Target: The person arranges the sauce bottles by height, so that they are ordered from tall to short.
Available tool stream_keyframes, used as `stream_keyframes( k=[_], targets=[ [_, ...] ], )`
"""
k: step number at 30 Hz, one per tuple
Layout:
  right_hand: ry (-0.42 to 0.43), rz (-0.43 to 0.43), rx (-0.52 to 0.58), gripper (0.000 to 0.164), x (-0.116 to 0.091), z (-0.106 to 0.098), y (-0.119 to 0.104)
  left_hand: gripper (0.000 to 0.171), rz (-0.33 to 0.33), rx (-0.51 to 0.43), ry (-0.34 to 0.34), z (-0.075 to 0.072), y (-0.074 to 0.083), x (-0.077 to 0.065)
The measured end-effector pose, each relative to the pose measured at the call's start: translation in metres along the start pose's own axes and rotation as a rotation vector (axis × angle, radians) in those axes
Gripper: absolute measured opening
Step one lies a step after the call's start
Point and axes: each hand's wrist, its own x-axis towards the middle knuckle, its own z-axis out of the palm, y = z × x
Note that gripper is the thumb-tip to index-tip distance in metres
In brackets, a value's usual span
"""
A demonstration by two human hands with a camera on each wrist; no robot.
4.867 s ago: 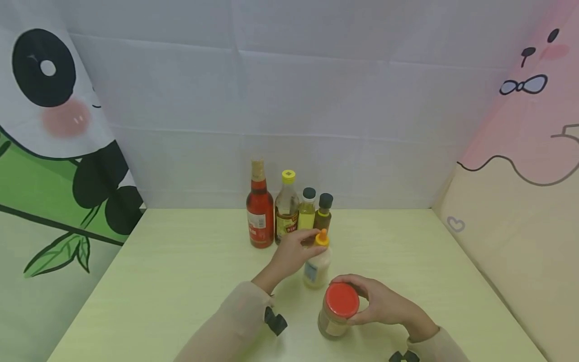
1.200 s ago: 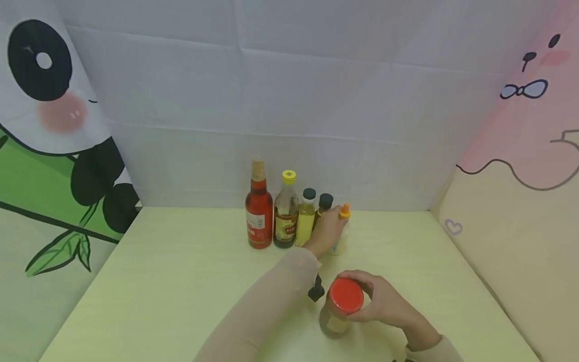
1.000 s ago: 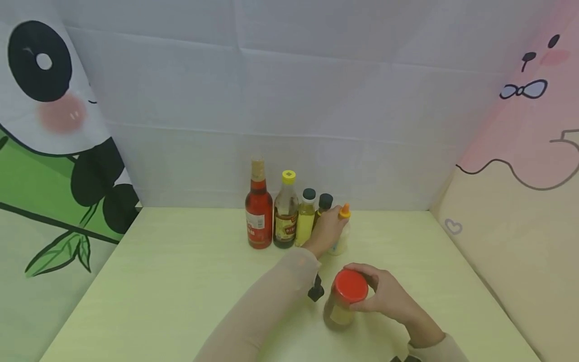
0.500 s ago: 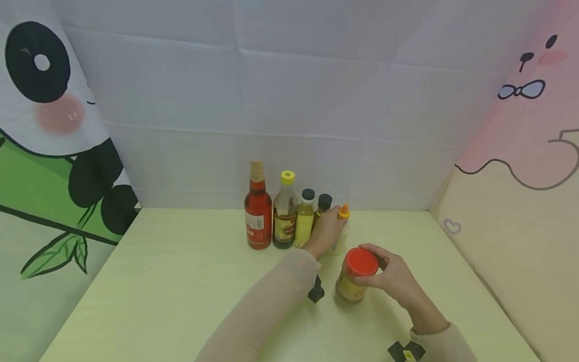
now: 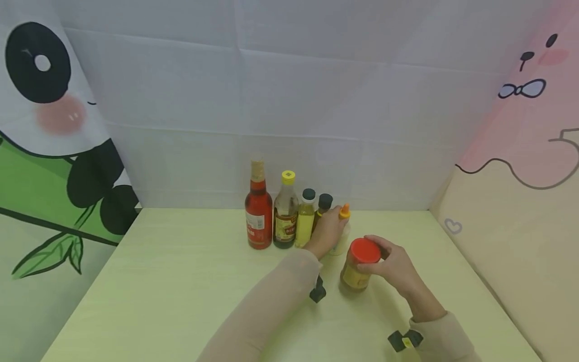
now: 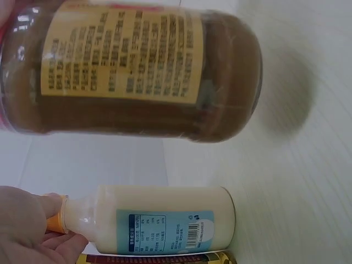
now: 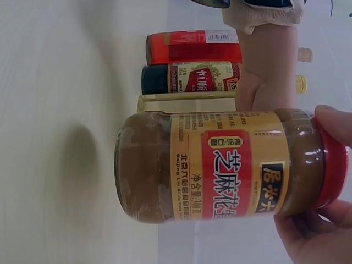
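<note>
My right hand [image 5: 394, 265] grips a jar of brown paste [image 7: 231, 165] by its red lid [image 5: 365, 250]. The jar's yellow label faces the left wrist camera, and a shadow shows below its base. My left hand [image 5: 327, 232] pinches the orange cap [image 5: 345, 211] of a cream-coloured squeeze bottle [image 6: 165, 217], which stands at the right end of a row of bottles. In the head view the left hand covers part of that bottle and of a dark-capped bottle [image 5: 324, 202]. The jar is just in front and to the right of the squeeze bottle.
Left of my left hand stand a red bottle [image 5: 259, 221], a yellow-capped bottle [image 5: 286, 221] and a small yellow oil bottle [image 5: 305, 223]. A pale cloth wall [image 5: 289, 100] rises behind the table [image 5: 181, 281]; printed cartoon cloths hang at both sides.
My left hand has moved the squeeze bottle back and right to the row's end. My right hand has carried the jar forward and right, towards it. The left hand has stayed put lately.
</note>
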Motion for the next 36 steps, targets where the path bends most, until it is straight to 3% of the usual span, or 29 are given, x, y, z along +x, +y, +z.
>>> stream_keyframes(
  k=[15, 36],
  targets=[
    [0.054, 0.049, -0.036, 0.079, 0.022, -0.005, 0.005, 0.044, -0.023, -0.005, -0.028, -0.002, 0.002, -0.001],
    [0.178, 0.167, 0.018, 0.079, 0.046, -0.002, 0.02, 0.044, -0.045, 0.019, -0.044, -0.001, 0.004, 0.0]
  ],
)
